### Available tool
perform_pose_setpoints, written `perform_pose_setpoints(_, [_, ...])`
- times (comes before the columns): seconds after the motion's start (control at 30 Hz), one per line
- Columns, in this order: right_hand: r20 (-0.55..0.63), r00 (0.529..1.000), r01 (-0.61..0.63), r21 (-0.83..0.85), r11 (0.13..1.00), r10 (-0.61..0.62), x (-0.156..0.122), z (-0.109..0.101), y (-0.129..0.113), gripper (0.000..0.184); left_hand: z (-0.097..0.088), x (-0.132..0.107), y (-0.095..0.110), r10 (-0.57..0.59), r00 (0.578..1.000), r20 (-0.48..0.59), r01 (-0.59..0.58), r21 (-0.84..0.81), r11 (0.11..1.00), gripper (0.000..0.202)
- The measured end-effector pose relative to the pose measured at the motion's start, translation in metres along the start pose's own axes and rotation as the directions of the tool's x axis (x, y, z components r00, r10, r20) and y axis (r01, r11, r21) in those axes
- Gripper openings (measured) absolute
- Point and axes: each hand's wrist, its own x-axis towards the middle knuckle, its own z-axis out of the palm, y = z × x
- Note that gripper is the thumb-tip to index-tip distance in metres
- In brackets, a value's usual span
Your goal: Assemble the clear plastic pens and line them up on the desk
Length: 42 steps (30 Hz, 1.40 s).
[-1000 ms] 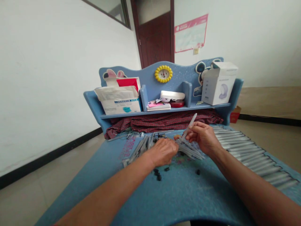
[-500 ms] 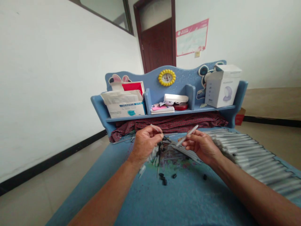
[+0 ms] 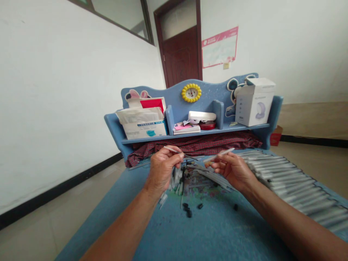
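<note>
Pinched in my left hand (image 3: 163,170) is a thin pen refill (image 3: 191,157); its dark end points right, and a pale end sticks out behind the fingers. My right hand (image 3: 232,169) is closed on a whitish pen barrel (image 3: 226,151), slanted up to the right. The refill's tip is close to the barrel's left end; I cannot tell whether they touch. Below the hands lie loose pale refills and barrels (image 3: 214,178) in a pile. Several small black caps or plugs (image 3: 187,210) are on the blue tabletop (image 3: 168,235).
Many pale pens (image 3: 293,181) lie in a row at the right. At the back, a blue shelf (image 3: 152,140) carries a mask box (image 3: 144,128), papers, a red tin (image 3: 208,125) and a white carton (image 3: 254,105). Checked cloth (image 3: 201,144) is stuffed beneath it.
The refill in my left hand now extends right toward the barrel. My right hand has tilted the barrel flatter, its left end raised. The view has shifted slightly.
</note>
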Motion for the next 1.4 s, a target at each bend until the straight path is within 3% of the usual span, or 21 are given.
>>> perform_pose_setpoints(0.3, [-0.005,0.999,-0.045,0.031,0.998,0.046,0.0,0.0,0.001,0.012,0.002,-0.002,-0.005,-0.026,1.0,0.017,0.027,-0.07,0.997,0.016])
perform_pose_setpoints(0.6, [-0.024,0.999,-0.038,0.129,0.991,0.042,-0.005,0.006,-0.003,0.007,0.014,-0.01,-0.002,-0.099,0.994,-0.051,0.086,-0.223,0.971,0.02])
perform_pose_setpoints(0.7, [-0.022,0.999,-0.022,0.164,0.986,0.025,-0.005,0.006,-0.004,0.007,0.016,-0.013,-0.001,-0.077,0.996,-0.052,0.064,-0.221,0.973,0.018])
perform_pose_setpoints(1.17, [-0.065,0.998,0.0,0.267,0.964,0.018,-0.007,0.01,-0.008,0.007,0.022,-0.025,0.001,0.071,0.996,-0.049,-0.071,0.004,0.997,0.012])
perform_pose_setpoints(1.4, [0.046,0.999,-0.027,0.206,0.978,0.018,-0.009,0.011,-0.004,0.007,0.023,-0.027,-0.002,0.133,0.99,0.035,-0.138,0.329,0.934,0.01])
